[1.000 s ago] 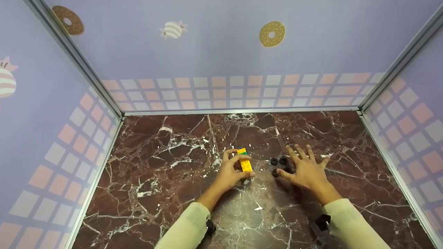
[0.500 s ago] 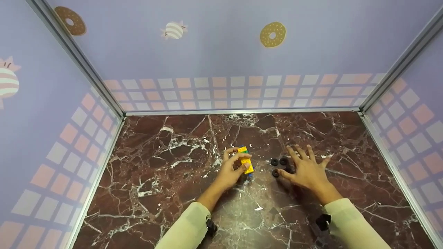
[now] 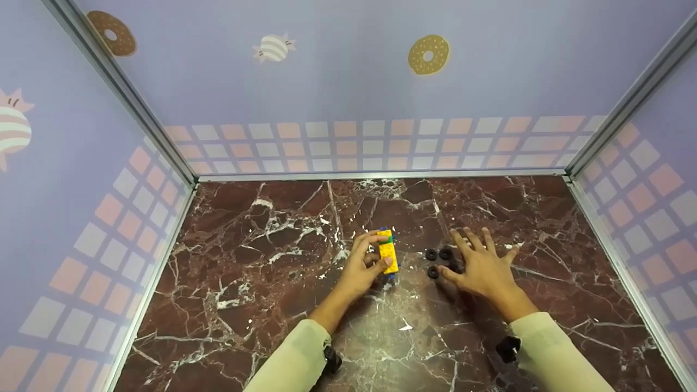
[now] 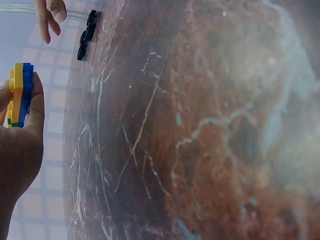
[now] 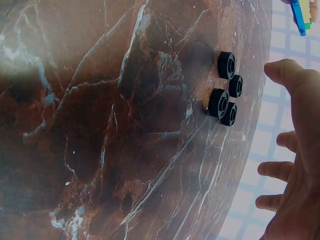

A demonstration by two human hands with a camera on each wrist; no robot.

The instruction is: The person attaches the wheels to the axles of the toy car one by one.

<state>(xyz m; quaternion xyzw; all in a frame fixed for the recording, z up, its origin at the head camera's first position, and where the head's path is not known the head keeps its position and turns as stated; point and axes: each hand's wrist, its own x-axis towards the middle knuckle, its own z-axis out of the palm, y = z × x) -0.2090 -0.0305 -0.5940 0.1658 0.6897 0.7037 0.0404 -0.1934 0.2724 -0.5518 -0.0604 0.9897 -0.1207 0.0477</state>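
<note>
My left hand grips a toy-brick assembly between thumb and fingers. Its upper face is yellow and studded, with a green piece near the far end. Blue parts show beneath the yellow in the left wrist view, where the assembly is held clear of the table. To the right, my right hand is spread with straight fingers and holds nothing. Several small black toy wheels stand on the table beside it. From the head view, the right thumb partly overlaps the group of wheels, and one wheel is hidden under the hand.
A dark red marble-patterned table spreads under both hands. Lilac panels with pink and white squares enclose it at the back and both sides, joined by metal edging.
My left hand has turned the brick assembly more upright in the head view and shifted its thumb onto the yellow face. The right hand and the wheels look unmoved.
</note>
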